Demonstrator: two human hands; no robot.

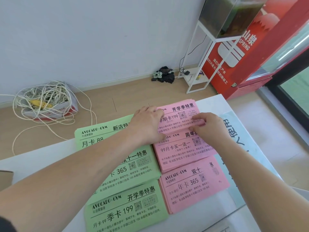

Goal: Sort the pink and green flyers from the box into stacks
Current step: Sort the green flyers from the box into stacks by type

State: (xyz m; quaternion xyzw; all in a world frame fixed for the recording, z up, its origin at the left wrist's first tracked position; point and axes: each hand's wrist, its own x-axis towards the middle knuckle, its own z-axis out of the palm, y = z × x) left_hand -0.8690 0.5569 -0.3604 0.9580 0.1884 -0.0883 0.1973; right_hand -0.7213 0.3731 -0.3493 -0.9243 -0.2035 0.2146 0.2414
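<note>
on the floor at the upper left, a cardboard box [66, 108] heaped with white cord [41, 96] is seen. three green flyer stacks [133, 173] are laid in a column at lower centre on the white table [33, 158]. the left edge of the far pink stack [177, 114], at frame centre, is gripped by the curled left hand [147, 123]. its near right edge is pinched by the right hand [207, 126]. two more pink stacks [192, 186] are laid below it.
</note>
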